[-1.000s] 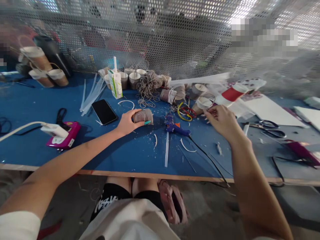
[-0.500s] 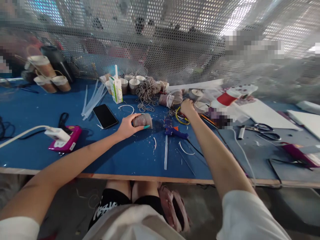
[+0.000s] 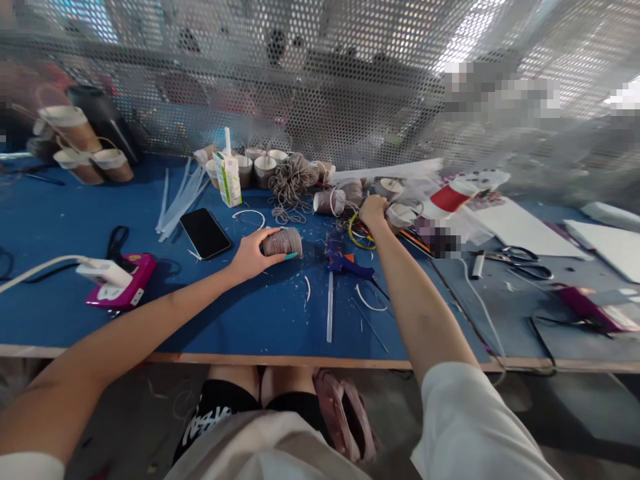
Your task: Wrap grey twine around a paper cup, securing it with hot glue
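Observation:
My left hand is closed around a small cord-wrapped cup, which lies on its side on the blue tabletop. My right hand reaches to the back of the table with its fingers curled down, and their tips are hidden. Close beside it are a yellow ring and a small wrapped cup with a pale rim. Another wrapped cup lies to its left. Between my arms rests a blue glue gun, a clear glue stick pointing toward me.
Left of the cup lie a black phone and a pink power block. A drink carton, a heap of grey cord and several small cups line the back, before a perforated screen. Scissors lie right.
The view has shifted slightly. My left hand keeps its hold on the cup, and my right hand stays at nearly the same spot among the things at the back.

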A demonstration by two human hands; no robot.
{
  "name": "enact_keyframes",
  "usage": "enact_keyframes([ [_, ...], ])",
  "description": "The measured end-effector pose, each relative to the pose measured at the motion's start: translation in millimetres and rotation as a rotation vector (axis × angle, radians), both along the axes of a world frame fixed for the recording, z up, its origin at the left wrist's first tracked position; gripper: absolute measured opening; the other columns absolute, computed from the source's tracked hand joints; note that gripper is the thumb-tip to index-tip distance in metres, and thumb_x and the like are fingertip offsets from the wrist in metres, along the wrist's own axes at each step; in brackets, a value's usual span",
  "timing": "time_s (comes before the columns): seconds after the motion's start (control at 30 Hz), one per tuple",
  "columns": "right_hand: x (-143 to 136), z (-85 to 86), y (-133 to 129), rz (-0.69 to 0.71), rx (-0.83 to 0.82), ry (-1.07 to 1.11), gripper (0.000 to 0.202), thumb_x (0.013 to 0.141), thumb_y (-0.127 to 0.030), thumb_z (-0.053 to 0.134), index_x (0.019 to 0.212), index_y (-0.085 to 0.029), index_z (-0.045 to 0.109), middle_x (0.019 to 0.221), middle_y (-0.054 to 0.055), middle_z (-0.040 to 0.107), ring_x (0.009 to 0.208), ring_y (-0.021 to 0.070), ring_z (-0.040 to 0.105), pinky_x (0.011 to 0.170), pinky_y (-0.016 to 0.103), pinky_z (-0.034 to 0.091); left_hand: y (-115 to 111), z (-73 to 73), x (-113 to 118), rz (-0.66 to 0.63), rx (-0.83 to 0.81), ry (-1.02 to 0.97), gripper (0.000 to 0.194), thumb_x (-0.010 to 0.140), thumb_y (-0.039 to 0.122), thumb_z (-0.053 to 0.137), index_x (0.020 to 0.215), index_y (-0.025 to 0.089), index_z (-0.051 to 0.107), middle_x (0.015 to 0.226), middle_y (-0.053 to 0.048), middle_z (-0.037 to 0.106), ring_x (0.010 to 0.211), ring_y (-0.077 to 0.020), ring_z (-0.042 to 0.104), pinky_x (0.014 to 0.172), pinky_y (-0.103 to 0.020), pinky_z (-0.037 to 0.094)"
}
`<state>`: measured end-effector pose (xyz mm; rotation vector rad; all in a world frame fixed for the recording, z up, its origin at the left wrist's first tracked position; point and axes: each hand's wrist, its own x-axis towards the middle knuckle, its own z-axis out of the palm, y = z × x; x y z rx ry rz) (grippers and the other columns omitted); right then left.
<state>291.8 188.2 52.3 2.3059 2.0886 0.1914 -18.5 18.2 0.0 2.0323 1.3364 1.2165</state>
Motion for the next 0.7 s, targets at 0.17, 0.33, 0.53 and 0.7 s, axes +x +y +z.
enact_keyframes([
  [0.17, -3, 10.9, -6, -0.126, 0.445, 0.216, 0.031, 0.103, -0.017, 0.036, 0.122, -0.005, 0.057, 0.124, 0.025, 0.060, 0.119, 0.0320, 0.058, 0.096, 0.049, 0.049, 0, -0.4, -1, -0.009, 0.015, -0.019, 0.059, 0.068, 0.041, 0.083, 0.119, 0.016, 0.066, 0.121, -0.013, 0.074, 0.110, -0.0300, 0.071, 0.097, -0.045, 0.057],
  [0.33, -6, 40.5, -21, 0.038, 0.776, 0.402, 0.048, 0.104, -0.018, 0.008, 0.118, -0.017, 0.054, 0.109, 0.015, 0.062, 0.097, 0.0230, 0.060, 0.084, 0.041, 0.048, 0, -2.0, -3, -0.014, -0.004, -0.028, 0.063, 0.069, 0.049, 0.081, 0.120, 0.015, 0.066, 0.123, -0.015, 0.073, 0.111, -0.0325, 0.070, 0.098, -0.049, 0.056],
  [0.53, 71, 67.3, -81, 0.241, 0.998, 0.385, 0.040, 0.097, -0.056, 0.047, 0.112, -0.020, 0.050, 0.107, 0.016, 0.055, 0.092, 0.0256, 0.053, 0.089, 0.046, 0.042, -2, -0.4, -2, -0.015, -0.014, -0.027, 0.063, 0.069, 0.053, 0.079, 0.119, 0.016, 0.066, 0.122, -0.014, 0.073, 0.110, -0.0324, 0.071, 0.096, -0.049, 0.057],
  [0.7, 147, 45.1, -122, -0.013, 0.872, 0.357, 0.054, 0.075, -0.054, 0.077, 0.105, -0.016, 0.053, 0.111, 0.023, 0.050, 0.114, 0.0368, 0.044, 0.095, 0.052, 0.033, -3, 1.1, -1, -0.015, -0.029, -0.023, 0.062, 0.069, 0.050, 0.080, 0.119, 0.017, 0.066, 0.121, -0.014, 0.074, 0.109, -0.0326, 0.071, 0.095, -0.049, 0.058],
])
